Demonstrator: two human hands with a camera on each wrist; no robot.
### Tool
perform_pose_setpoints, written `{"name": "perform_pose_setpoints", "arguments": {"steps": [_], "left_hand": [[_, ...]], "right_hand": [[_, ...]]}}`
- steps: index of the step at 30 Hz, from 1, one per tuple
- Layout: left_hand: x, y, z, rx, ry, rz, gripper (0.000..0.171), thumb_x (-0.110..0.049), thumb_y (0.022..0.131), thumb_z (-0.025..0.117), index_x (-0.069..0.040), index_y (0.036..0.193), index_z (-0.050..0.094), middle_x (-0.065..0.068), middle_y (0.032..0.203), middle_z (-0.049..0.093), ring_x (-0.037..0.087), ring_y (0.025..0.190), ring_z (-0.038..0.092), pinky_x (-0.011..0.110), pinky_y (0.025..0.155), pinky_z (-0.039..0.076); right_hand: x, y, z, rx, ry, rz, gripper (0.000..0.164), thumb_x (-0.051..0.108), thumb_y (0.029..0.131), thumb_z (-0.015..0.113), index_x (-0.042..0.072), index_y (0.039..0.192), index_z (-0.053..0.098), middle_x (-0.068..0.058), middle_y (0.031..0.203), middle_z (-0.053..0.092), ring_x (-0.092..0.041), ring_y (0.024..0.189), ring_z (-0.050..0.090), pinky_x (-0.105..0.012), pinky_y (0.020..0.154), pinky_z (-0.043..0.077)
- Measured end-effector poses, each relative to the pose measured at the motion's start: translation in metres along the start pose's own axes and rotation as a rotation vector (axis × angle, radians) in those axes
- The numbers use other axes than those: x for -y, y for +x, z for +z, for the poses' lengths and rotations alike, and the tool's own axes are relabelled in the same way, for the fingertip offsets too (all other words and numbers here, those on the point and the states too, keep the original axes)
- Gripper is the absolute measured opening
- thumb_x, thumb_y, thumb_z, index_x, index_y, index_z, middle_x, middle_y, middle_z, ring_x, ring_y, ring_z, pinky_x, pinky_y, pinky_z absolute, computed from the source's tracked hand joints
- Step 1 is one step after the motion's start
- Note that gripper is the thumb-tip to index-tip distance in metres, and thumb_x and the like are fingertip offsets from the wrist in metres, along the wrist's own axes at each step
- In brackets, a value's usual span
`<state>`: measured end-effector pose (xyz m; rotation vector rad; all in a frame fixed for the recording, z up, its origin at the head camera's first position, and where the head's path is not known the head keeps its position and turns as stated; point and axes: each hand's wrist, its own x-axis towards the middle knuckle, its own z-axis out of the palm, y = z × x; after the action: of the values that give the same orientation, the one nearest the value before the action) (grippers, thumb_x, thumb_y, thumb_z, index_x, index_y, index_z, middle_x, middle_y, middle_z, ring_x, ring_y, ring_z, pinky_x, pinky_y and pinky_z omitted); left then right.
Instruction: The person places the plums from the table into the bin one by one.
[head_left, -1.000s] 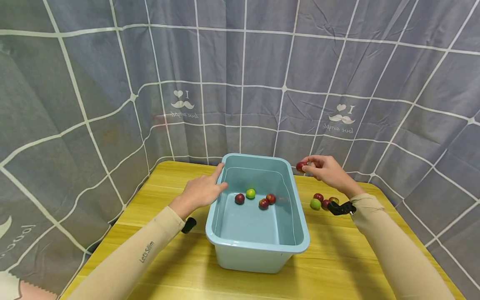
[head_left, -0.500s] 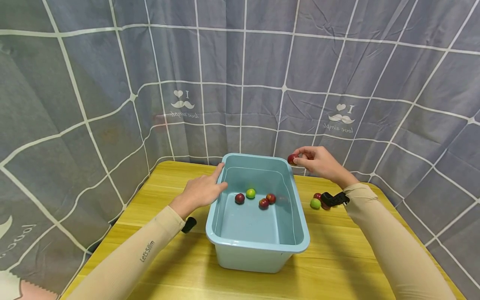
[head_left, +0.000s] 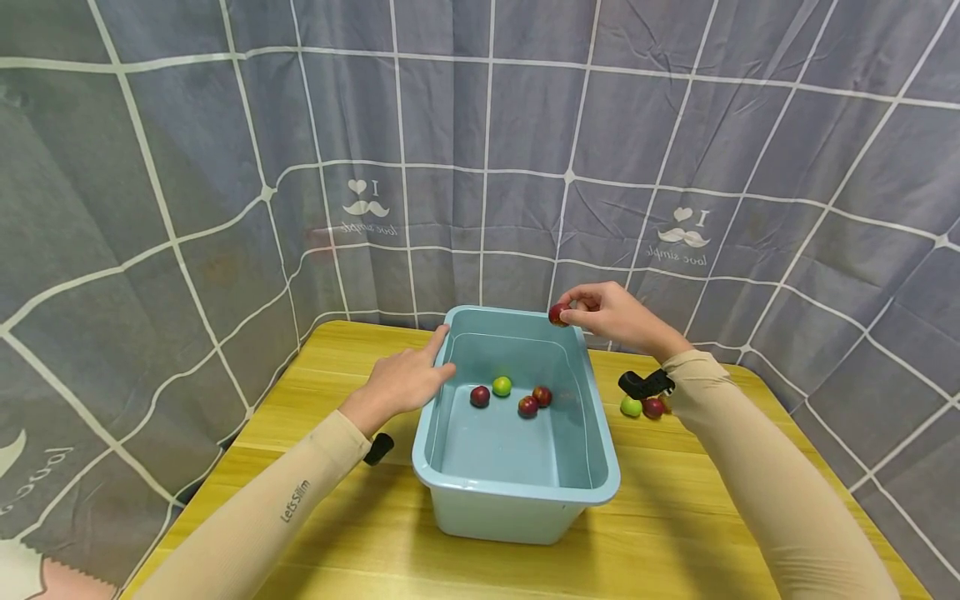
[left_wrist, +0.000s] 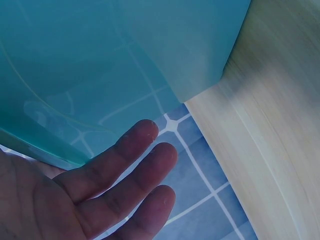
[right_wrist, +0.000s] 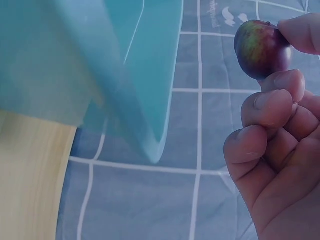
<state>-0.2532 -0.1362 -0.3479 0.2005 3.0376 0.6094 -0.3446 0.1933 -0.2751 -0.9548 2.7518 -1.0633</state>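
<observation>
In the head view, a small dark red apple [head_left: 558, 314] is pinched between the thumb and fingers of my right hand [head_left: 618, 318], above the far right corner of a light blue tub [head_left: 510, 493]. The right wrist view shows a yellow-green patch on this apple [right_wrist: 261, 49], with the other fingers curled below it. My left hand [head_left: 402, 379] lies at the tub's left rim, index finger pointing along it and thumb over the edge. In the left wrist view its other fingers [left_wrist: 145, 165] extend beside the tub's outer wall. Inside the tub are several apples [head_left: 528, 407], red ones and a green one [head_left: 502, 386].
Right of the tub, a green apple [head_left: 631, 407] and a red apple [head_left: 653, 407] lie on the yellow wooden table [head_left: 675, 500], others partly hidden behind the right wrist's black strap [head_left: 645, 384]. A grey curtain [head_left: 525, 125] with white lines hangs around the table.
My right hand has moved left and slightly up with the apple, from beside the tub to over its far right corner. The left hand and the tub have stayed put.
</observation>
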Motion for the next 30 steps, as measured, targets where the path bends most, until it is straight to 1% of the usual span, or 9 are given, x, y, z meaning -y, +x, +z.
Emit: {"name": "perform_pose_setpoints", "arguments": {"steps": [2,5,9,11,17,22,28,30], "left_hand": [[0.0,-0.001,0.0,0.001,0.003,-0.003,0.075,-0.052,0.1,0.037,-0.028,0.164,0.006,0.004,0.075,0.061,0.024,0.076,0.06,0.037,0.057,0.042],[-0.001,-0.001,-0.001,-0.001,0.003,-0.003,0.075,-0.052,0.1,0.037,-0.028,0.164,0.006,0.003,0.076,0.061,0.024,0.077,0.061,0.037,0.058,0.043],[-0.001,-0.001,-0.001,-0.004,0.0,-0.001,0.075,-0.051,0.1,0.038,-0.027,0.164,0.007,0.003,0.077,0.061,0.024,0.076,0.06,0.036,0.057,0.043],[-0.001,-0.001,-0.001,-0.003,-0.003,-0.001,0.075,-0.051,0.101,0.038,-0.027,0.164,0.007,0.004,0.077,0.061,0.024,0.075,0.06,0.036,0.057,0.042],[-0.003,-0.001,-0.001,0.002,-0.006,-0.002,0.075,-0.051,0.1,0.039,-0.028,0.164,0.007,0.003,0.078,0.062,0.023,0.077,0.06,0.037,0.059,0.043],[-0.002,-0.001,-0.001,0.002,-0.007,-0.005,0.075,-0.051,0.1,0.038,-0.028,0.164,0.006,0.004,0.074,0.06,0.023,0.073,0.059,0.036,0.058,0.042],[-0.001,0.0,0.0,-0.006,-0.004,-0.006,0.075,-0.051,0.1,0.039,-0.028,0.164,0.007,0.003,0.076,0.06,0.023,0.075,0.06,0.036,0.059,0.042],[-0.001,0.0,0.0,-0.008,-0.006,-0.006,0.075,-0.051,0.1,0.039,-0.028,0.164,0.007,0.003,0.076,0.061,0.023,0.075,0.06,0.036,0.059,0.042]], "right_hand": [[0.004,0.004,0.002,0.018,-0.004,-0.004,0.03,0.04,0.097,0.064,0.017,0.115,0.071,-0.019,0.081,0.059,-0.02,0.063,0.049,-0.03,0.057,0.042],[0.01,0.01,0.004,0.042,-0.007,-0.012,0.028,0.038,0.097,0.065,0.018,0.114,0.071,-0.018,0.08,0.06,-0.02,0.064,0.049,-0.03,0.06,0.043],[0.018,0.017,0.009,0.078,-0.023,-0.028,0.024,0.035,0.097,0.065,0.018,0.113,0.071,-0.005,0.078,0.066,-0.019,0.062,0.05,-0.031,0.06,0.044],[0.021,0.021,0.012,0.099,-0.033,-0.029,0.025,0.035,0.097,0.065,0.017,0.113,0.071,-0.002,0.079,0.069,-0.019,0.062,0.051,-0.031,0.059,0.044],[0.026,0.03,0.02,0.154,-0.033,-0.023,0.026,0.033,0.097,0.065,0.016,0.116,0.07,-0.004,0.077,0.065,-0.02,0.063,0.052,-0.031,0.061,0.046],[0.029,0.037,0.027,0.198,-0.029,-0.012,0.029,0.032,0.097,0.066,0.014,0.119,0.069,-0.004,0.076,0.061,-0.02,0.064,0.052,-0.031,0.062,0.047],[0.03,0.044,0.035,0.26,-0.034,-0.009,0.03,0.032,0.098,0.064,0.015,0.121,0.069,-0.005,0.08,0.065,-0.021,0.063,0.053,-0.031,0.062,0.045],[0.03,0.046,0.037,0.272,-0.049,-0.016,0.029,0.031,0.098,0.064,0.015,0.121,0.069,-0.005,0.078,0.065,-0.021,0.061,0.052,-0.032,0.061,0.045]]}}
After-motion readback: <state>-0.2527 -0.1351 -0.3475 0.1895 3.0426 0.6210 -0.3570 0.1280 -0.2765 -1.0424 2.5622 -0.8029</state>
